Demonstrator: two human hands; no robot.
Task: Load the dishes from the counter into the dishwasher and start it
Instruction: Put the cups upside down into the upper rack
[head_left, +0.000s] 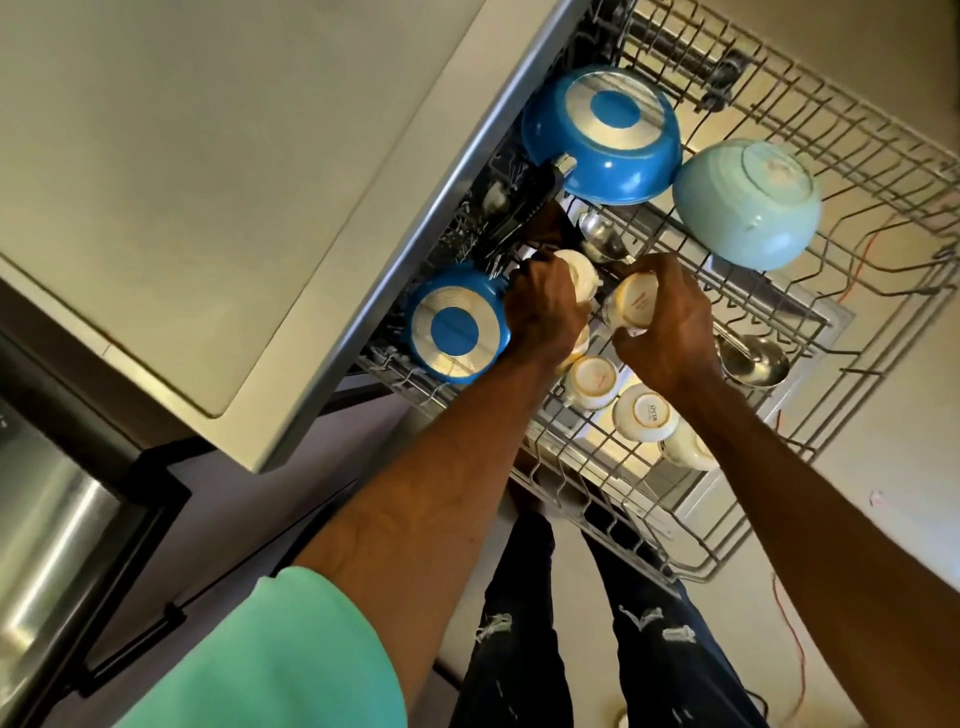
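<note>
A cream cup (582, 270) is grasped by the left grip (545, 312), and a second cream cup (635, 306) by the right grip (667, 332); both are held over the pulled-out dishwasher rack (779, 93). In the rack, a large blue pan (602, 135), a small blue pan (454, 330), a pale blue bowl (748, 202) and further cups (644, 413) are set upside down. A ladle (753, 358) is seen near the right grip.

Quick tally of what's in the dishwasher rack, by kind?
Blue pans: 2
Pale blue bowl: 1
Cream cups: 5 clear, one each in left hand and right hand; possible sixth under left hand
Metal ladles: 2
Total: 10
</note>
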